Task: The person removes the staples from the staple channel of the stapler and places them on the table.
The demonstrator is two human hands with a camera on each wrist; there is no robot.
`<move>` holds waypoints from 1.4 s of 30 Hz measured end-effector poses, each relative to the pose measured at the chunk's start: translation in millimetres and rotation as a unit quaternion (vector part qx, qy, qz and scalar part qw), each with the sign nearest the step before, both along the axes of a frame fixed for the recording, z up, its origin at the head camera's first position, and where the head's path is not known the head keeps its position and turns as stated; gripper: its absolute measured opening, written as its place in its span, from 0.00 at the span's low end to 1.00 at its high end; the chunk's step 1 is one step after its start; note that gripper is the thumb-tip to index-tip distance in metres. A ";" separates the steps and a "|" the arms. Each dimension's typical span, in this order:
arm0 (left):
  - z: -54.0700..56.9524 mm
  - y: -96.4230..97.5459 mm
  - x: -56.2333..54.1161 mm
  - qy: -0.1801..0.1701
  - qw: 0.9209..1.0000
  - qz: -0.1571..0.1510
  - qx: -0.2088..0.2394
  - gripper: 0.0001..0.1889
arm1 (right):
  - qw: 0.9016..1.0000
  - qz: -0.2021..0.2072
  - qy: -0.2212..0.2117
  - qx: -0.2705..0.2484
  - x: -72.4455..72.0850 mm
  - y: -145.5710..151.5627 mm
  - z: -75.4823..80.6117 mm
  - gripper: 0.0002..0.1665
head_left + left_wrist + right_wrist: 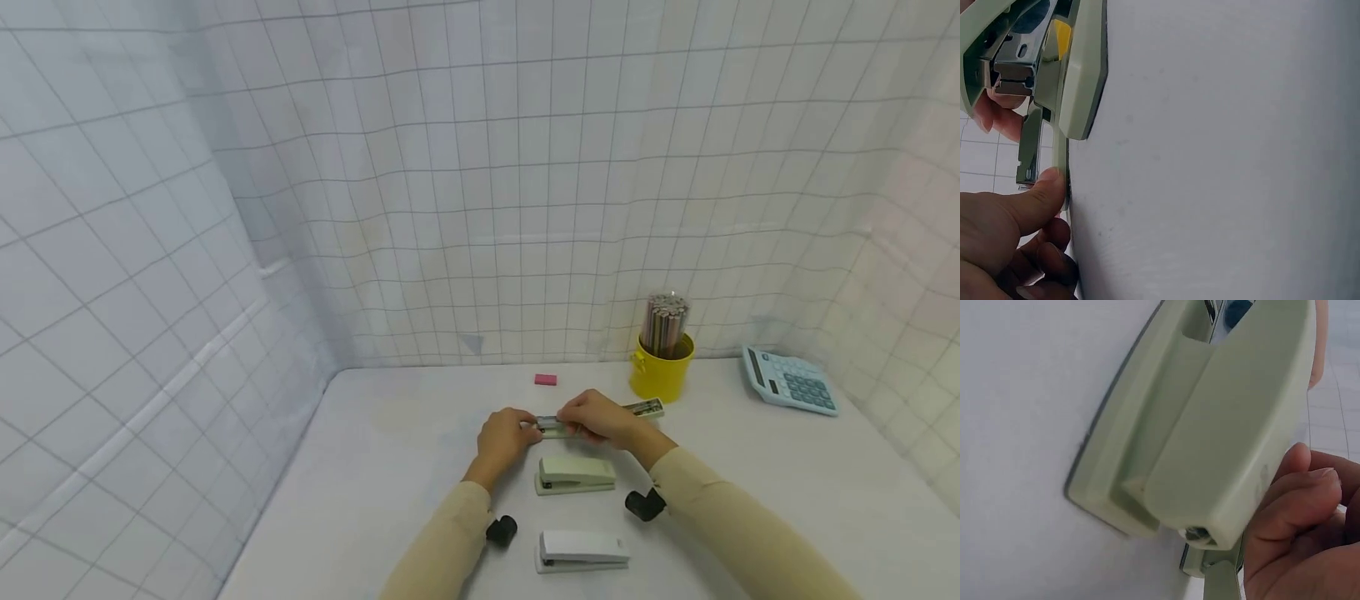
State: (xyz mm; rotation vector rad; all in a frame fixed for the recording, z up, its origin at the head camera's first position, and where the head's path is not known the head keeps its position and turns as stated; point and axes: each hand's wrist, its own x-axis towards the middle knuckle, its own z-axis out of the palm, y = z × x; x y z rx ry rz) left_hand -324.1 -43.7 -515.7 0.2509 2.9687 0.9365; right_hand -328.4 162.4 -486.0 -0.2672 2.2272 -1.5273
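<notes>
Farthest from me in the head view, a light green stapler (pixel 556 433) lies swung open, its top part (pixel 647 407) folded back to the right. My left hand (pixel 506 437) pinches the front end of its base; in the left wrist view the thumb (pixel 1047 190) presses that end. Over the metal magazine of the same stapler is my right hand (pixel 600 417), fingers curled, fingertips right at the magazine. I cannot tell what those fingertips hold. A closed green stapler (pixel 576 475) sits nearer and partly blocks both wrist views. Nearest me is a closed white stapler (pixel 583 550).
A pink eraser-like block (pixel 545 379) lies beyond the open stapler. Toward the back right stands a yellow cup (pixel 658 377) full of pencils (pixel 665 325), with a light blue calculator (pixel 790 381) farther right. A white grid-patterned curtain (pixel 487 208) encloses the table's back and sides.
</notes>
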 end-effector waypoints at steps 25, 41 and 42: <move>-1.1 -2.7 -0.7 -0.003 1.000 -0.011 -0.001 0.16 | 0.995 -0.085 0.035 -0.037 1.2 -18.3 -3.0 0.07; 2.3 -4.7 2.6 0.002 1.000 -0.016 -0.010 0.15 | 0.996 -0.076 0.044 -0.011 1.0 -31.7 -4.7 0.15; 2.3 -4.7 2.7 0.004 1.000 -0.016 -0.013 0.15 | 0.996 -0.075 0.049 -0.009 1.1 -32.1 -4.6 0.15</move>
